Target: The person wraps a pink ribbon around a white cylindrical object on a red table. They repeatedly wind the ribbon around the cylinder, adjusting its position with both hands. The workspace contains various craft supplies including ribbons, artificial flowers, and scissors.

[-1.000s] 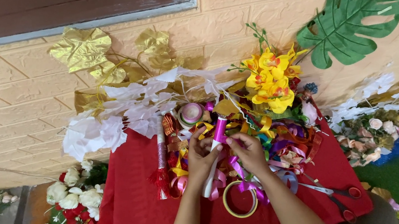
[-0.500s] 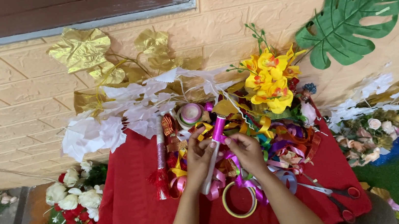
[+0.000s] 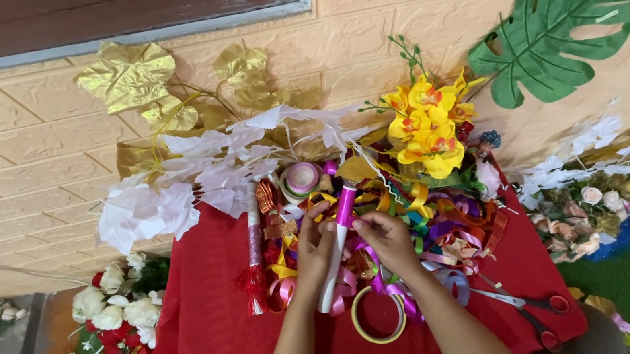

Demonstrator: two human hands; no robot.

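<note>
Red tablecloth (image 3: 214,336) covers the table, heaped with a pile of coloured ribbons (image 3: 434,222); yellow artificial orchids (image 3: 430,125) stand behind. Left hand (image 3: 315,251) grips a white rod with a magenta tip (image 3: 338,247), tilted over the pile. Right hand (image 3: 388,242) pinches what looks like purple ribbon (image 3: 384,285) beside the rod. Risk: the ribbon slips or snags in the tangle; scissors (image 3: 523,308) lie near the right forearm.

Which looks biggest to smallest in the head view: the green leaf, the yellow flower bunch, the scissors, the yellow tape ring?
1. Green leaf
2. Yellow flower bunch
3. Scissors
4. Yellow tape ring
The scissors and ring lie nearer the camera, so their true sizes stay unsure.
</note>
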